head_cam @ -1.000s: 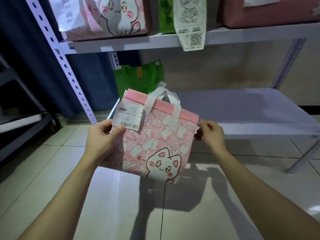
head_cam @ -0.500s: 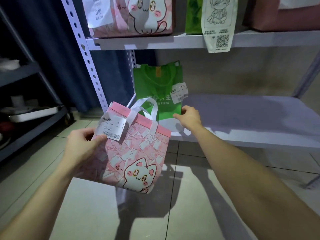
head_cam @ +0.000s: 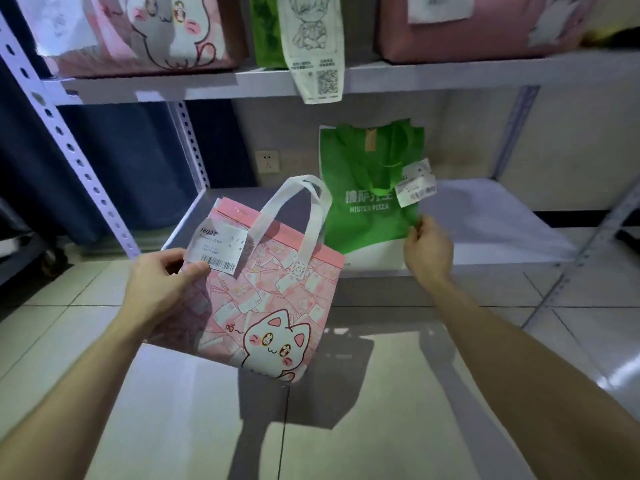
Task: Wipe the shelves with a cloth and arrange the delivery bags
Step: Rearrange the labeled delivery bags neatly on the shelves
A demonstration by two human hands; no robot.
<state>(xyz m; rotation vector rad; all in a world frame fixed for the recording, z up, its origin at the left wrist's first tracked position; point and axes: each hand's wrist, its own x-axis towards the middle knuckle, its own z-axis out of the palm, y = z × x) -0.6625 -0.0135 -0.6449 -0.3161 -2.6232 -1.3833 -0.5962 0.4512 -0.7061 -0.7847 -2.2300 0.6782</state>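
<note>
Here, a pink cat-print bag (head_cam: 277, 306) hangs in the air in front of the lower shelf (head_cam: 485, 216). The person's left hand (head_cam: 162, 285) grips it at its left edge, the thumb lying over a barcode receipt (head_cam: 218, 245) stuck near the bag's top corner. The bag's white handles (head_cam: 294, 209) stand up just to the right of that hand.

Well apart from it, the right hand (head_cam: 427, 251) reaches to a green bag (head_cam: 367, 188) marked MISTER PIZZA, which stands upright on the lower shelf. The fingers appear to pinch the bag's lower right edge, though blur makes the grip hard to read. A second receipt (head_cam: 417, 187) hangs from the green bag just above the right hand.

Above both hands, the upper shelf (head_cam: 450, 76) carries more pink bags and a white paper bag (head_cam: 315, 46) with a QR code drooping over its front edge. A perforated upright (head_cam: 69, 150) rises left of the left hand. Pale floor tiles (head_cam: 381, 427) lie beneath both forearms.
</note>
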